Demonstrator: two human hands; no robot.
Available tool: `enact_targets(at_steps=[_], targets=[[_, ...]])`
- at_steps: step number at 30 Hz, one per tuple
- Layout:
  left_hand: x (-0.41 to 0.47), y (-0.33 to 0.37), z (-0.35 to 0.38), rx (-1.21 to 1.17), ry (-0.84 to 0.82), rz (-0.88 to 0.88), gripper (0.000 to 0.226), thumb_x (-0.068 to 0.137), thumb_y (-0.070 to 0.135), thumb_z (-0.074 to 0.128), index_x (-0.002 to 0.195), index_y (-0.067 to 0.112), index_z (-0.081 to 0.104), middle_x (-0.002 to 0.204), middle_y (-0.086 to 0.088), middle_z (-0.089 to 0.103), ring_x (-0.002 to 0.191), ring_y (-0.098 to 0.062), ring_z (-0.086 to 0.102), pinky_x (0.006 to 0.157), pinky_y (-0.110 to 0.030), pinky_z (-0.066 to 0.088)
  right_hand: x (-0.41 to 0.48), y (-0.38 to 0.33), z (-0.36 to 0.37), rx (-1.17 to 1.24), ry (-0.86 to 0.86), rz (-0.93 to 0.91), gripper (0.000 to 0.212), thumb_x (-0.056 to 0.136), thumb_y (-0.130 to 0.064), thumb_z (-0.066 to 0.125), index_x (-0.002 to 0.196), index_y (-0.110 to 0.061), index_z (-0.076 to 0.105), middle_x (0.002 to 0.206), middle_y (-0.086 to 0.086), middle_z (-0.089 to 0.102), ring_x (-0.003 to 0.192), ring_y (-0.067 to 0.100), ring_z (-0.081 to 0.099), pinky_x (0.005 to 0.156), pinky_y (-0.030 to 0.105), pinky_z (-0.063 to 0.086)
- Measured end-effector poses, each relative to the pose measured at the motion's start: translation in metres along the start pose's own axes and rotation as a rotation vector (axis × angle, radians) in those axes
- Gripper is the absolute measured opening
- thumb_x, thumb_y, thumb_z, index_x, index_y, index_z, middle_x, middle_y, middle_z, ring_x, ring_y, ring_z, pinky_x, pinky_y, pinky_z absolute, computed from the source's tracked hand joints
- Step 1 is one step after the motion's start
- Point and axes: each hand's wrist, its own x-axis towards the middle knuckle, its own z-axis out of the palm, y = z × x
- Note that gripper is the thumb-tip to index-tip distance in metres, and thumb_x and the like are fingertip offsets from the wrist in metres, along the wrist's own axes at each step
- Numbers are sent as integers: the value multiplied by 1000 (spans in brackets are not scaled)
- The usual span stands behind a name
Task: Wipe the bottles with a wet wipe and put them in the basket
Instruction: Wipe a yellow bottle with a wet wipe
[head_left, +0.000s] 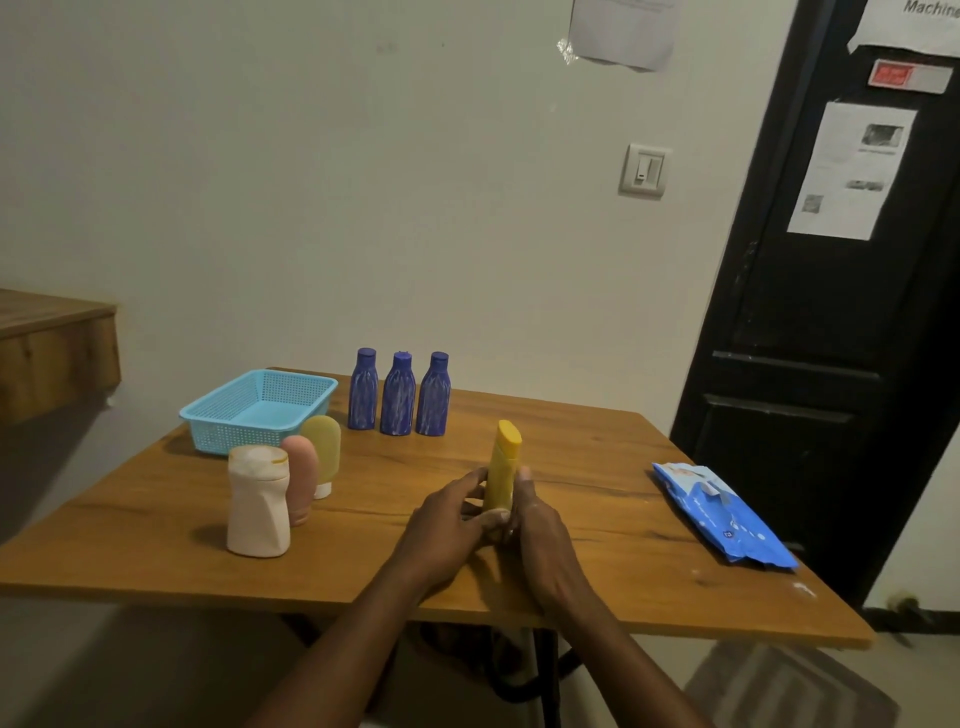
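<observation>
A yellow bottle (502, 470) stands upright near the middle of the wooden table (597, 467), held between both hands. My left hand (447, 525) grips its lower left side. My right hand (540, 535) grips its right side, thumb up along the bottle. A pale scrap, maybe a wipe, shows between the fingers at the bottle's base. The light blue basket (260, 408) sits at the far left with nothing visible in it. Three dark blue bottles (399, 395) stand in a row behind. A white bottle (258, 501), a pink tube (301, 478) and a yellow-green tube (323, 449) stand at the left.
A blue pack of wet wipes (722, 512) lies near the table's right edge. A wall runs behind the table, a black door (831, 312) stands at the right, and a wooden shelf (52, 343) juts out at the left.
</observation>
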Motion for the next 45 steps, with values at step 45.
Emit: enact_targets(at_steps=[45], targets=[[-2, 4, 0, -6, 7, 25, 60, 96, 33, 70, 150, 38, 45, 136, 10, 62, 116, -10, 64, 95, -40, 60, -12, 1, 3, 20, 49, 12, 77, 93, -76, 7, 102, -39, 74, 103, -9, 76, 100, 3, 67, 84, 24, 46]])
